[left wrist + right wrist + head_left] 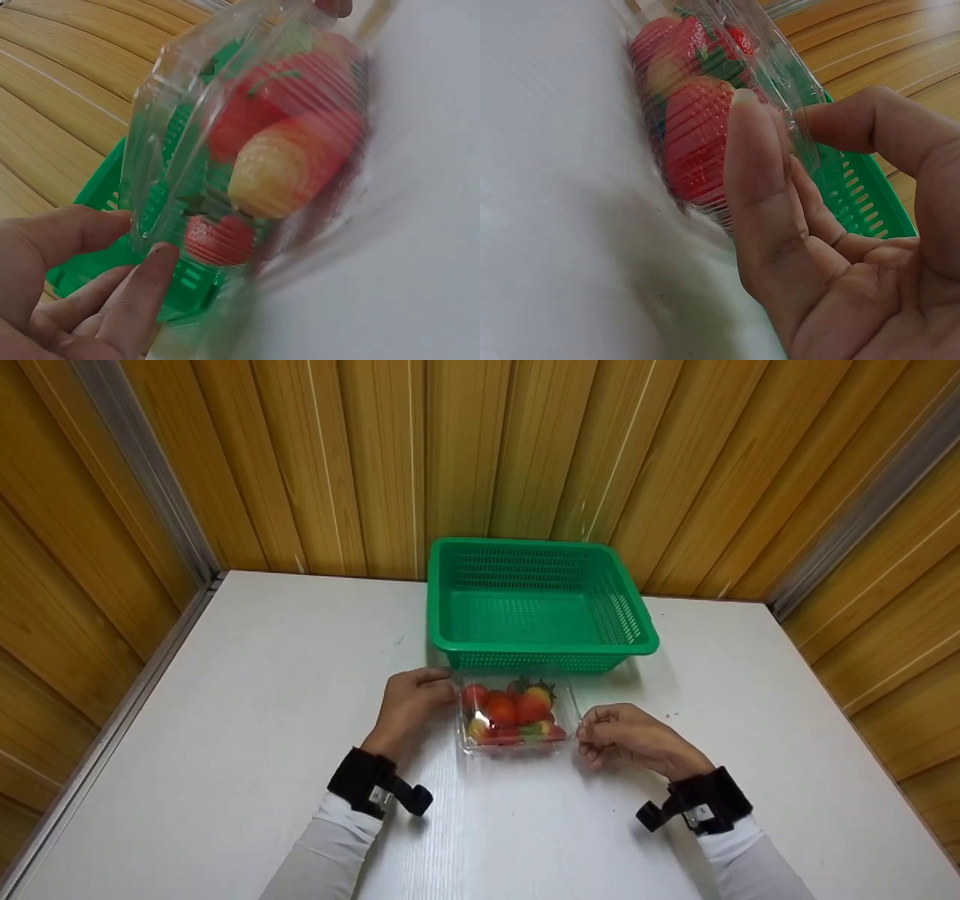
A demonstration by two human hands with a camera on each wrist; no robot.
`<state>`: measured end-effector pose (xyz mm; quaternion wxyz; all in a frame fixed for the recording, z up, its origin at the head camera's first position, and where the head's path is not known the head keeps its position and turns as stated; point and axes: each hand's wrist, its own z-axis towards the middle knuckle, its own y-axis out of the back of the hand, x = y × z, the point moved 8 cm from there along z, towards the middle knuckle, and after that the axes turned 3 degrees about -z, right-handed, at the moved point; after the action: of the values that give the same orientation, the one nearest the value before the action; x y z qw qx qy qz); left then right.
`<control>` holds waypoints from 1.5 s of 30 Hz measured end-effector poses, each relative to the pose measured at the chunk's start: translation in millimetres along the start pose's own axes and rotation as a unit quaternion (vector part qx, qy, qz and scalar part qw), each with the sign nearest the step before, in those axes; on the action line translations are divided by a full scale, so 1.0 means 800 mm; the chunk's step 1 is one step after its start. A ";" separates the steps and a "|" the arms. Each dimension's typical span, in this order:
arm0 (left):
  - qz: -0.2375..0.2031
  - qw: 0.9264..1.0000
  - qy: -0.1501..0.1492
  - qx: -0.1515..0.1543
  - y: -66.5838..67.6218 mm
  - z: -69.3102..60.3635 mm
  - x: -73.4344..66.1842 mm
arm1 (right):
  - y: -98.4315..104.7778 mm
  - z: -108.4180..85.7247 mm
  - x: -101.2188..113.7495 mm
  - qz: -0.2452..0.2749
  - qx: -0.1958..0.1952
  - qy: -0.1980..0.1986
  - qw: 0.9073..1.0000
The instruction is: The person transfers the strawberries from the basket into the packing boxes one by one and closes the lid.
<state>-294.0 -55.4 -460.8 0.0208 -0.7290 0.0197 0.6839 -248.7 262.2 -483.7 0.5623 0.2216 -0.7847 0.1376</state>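
A clear plastic box with a lid holds several red strawberries, some with pale yellow patches and green leaves. My left hand pinches the box's left edge; in the left wrist view, the thumb and forefinger meet at its rim. On the opposite side, my right hand grips the right edge between thumb and fingers, as the right wrist view shows. The box is in front of a green plastic basket. Whether its bottom touches the table cannot be told.
The basket, with slotted walls and a wide rim, stands on the white table near the back wall of wood-look panels. Similar panels close off both sides. Each wrist wears a black strap with a small mount.
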 end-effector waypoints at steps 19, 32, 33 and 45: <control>0.024 0.985 0.062 0.158 -0.005 -0.014 -0.004 | -0.008 0.001 0.001 0.021 0.005 0.005 1.000; 0.066 0.953 0.103 0.276 -0.012 -0.030 0.006 | -0.008 0.000 0.002 0.019 0.005 0.006 1.000; 0.062 0.954 0.104 0.276 -0.012 -0.029 0.007 | -0.008 0.000 0.002 0.019 0.005 0.006 1.000; 0.050 0.950 0.140 0.275 -0.019 -0.027 0.022 | -0.007 0.002 0.000 0.017 0.003 0.004 1.000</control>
<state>-270.9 -41.3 -477.0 0.1833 -0.7815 0.2462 0.5431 -247.2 256.4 -484.3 0.5622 0.2092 -0.7859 0.1502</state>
